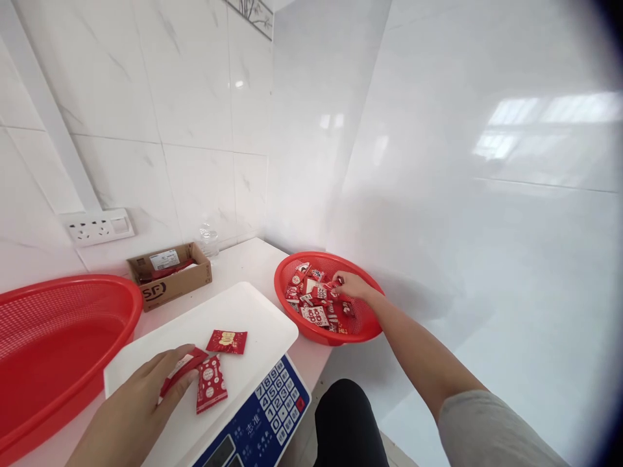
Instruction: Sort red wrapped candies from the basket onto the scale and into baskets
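Red packets, shiny and roughly rectangular, lie beside our left hand on a smooth white tray; that hand pinches another packet. Our right hand reaches into a perforated red plastic basket of similar packets; we cannot tell whether it grips one. Beyond our left hand, a cardboard box holds something red.

held packet — red, perhaps white-patched
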Tool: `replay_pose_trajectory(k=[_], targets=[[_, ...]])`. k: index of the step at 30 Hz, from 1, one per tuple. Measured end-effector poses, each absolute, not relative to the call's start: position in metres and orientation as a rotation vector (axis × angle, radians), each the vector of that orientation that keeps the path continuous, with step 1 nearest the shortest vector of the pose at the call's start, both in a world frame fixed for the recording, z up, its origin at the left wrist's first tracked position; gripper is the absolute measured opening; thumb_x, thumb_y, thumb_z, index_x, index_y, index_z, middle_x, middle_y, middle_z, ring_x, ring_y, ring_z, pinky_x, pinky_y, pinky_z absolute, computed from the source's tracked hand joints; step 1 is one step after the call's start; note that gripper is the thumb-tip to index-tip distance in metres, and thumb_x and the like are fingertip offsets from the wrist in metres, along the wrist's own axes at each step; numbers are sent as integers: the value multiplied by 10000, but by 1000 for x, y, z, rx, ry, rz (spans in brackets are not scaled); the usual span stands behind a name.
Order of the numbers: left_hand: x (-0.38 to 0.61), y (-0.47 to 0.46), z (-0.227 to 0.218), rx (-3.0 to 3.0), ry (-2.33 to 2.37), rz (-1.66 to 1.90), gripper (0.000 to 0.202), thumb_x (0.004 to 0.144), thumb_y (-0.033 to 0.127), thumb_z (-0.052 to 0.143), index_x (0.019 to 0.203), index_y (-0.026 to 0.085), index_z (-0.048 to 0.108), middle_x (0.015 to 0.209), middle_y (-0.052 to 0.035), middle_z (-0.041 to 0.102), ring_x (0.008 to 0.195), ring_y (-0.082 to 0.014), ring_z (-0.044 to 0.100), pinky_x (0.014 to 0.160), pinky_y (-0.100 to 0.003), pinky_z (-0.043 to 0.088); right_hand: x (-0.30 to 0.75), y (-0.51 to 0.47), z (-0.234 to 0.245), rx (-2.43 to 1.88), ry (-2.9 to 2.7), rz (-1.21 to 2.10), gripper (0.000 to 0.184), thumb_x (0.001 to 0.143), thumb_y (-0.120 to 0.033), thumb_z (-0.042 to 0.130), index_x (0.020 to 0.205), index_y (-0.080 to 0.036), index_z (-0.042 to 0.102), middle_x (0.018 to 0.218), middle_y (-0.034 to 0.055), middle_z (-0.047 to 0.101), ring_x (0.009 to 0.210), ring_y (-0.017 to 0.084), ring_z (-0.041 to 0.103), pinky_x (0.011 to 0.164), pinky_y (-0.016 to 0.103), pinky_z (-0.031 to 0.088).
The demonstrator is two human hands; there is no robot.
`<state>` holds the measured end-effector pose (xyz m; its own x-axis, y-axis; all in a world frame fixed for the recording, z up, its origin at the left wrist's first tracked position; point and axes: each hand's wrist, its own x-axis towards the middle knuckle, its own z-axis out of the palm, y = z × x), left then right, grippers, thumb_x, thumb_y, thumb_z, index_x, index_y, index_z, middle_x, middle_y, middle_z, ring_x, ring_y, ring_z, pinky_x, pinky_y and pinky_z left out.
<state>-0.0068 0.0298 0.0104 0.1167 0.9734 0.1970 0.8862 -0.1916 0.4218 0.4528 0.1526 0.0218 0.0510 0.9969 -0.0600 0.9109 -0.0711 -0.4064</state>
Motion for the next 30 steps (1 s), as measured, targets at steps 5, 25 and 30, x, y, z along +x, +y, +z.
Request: replay_pose_trajectory(k=[5,25,30], targets=[[3,20,29,2152,1736,563,348,899,417,353,1180,310,529,1238,-16,566,1139,-230,526,885,-362,478,402,142,44,-1780,-2035,461,229,801,-298,578,1018,-227,560,999,5,630,858,159,590,759,301,470],[-2,18,28,2160,1736,542,387,892,478,364,1202,300,511,1264,-28,542,1160,-254,500,888,-394,471,393,150,30,-2132,-2051,260,362,828,-300,479,1181,-242,537,1170,97,605,1028,293,554,746,353,428],[-7,23,21,2157,1695,572,402,886,470,349,1196,294,536,1258,-23,554,1153,-254,511,908,-392,470,384,148,26,-1968,-2272,568,291,784,-216,553,1057,-273,639,1088,37,662,950,219,611,764,292,463]])
